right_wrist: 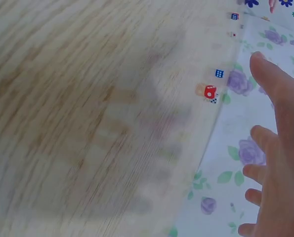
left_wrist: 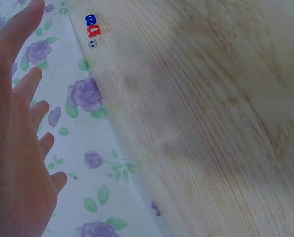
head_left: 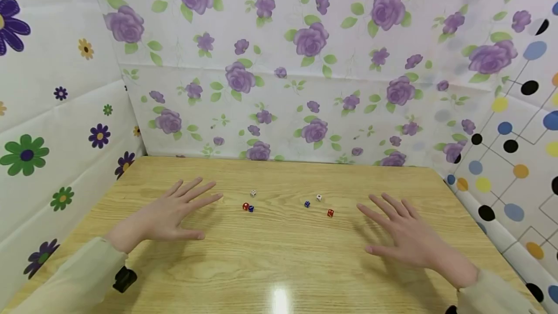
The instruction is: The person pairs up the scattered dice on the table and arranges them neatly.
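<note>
Two small groups of dice lie on the wooden table (head_left: pixel 270 256). On the left are a white die (head_left: pixel 253 193), a red die (head_left: pixel 246 206) and a blue die (head_left: pixel 251 209), the red and blue close together. On the right, a blue die (head_left: pixel 307 204), a white die (head_left: pixel 319 197) and a red die (head_left: pixel 330 213) lie apart. My left hand (head_left: pixel 174 214), fingers spread, hovers left of the first group and holds nothing. To the right of the second group my right hand (head_left: pixel 405 231) is held likewise, with nothing in it.
A white cloth with purple roses (head_left: pixel 314 40) stands behind the table's far edge. Flower-patterned cloth (head_left: pixel 61 91) walls the left side, and dotted cloth (head_left: pixel 514 159) the right. A black wrist strap piece (head_left: pixel 125 279) sits at the left sleeve.
</note>
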Tool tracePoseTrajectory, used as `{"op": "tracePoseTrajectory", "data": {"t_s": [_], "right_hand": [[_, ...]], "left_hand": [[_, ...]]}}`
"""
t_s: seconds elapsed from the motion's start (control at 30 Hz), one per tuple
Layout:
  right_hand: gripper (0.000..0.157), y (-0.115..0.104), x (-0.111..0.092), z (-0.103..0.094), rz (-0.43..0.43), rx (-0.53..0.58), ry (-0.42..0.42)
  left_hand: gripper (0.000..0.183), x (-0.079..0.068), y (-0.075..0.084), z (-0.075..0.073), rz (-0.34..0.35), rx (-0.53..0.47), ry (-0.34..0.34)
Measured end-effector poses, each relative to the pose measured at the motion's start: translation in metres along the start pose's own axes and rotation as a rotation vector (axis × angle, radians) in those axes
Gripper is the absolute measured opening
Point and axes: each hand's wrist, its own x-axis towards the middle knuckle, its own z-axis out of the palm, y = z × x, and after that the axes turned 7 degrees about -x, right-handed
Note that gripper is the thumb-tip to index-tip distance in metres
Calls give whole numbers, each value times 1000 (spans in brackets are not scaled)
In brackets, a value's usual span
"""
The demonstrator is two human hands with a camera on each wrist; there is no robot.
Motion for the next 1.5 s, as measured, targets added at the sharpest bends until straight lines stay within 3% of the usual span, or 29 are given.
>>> {"op": "tracePoseTrajectory", "data": {"t_s": [0.5, 0.9, 1.17, 1.5], "right_hand": [[76, -5, 27, 12, -59, -23, 98], [69, -15, 48, 20, -19, 36, 84], [62, -21, 61, 27, -26, 79, 150], [47, -24, 76, 42, -14, 140, 134]], "left_hand": [[86, 5, 0, 6, -13, -17, -7], [80, 24, -3, 17, -35, -79, 19], [78, 37, 0, 23, -8, -110, 28], [76, 46, 5, 28, 13, -147, 39]]}}
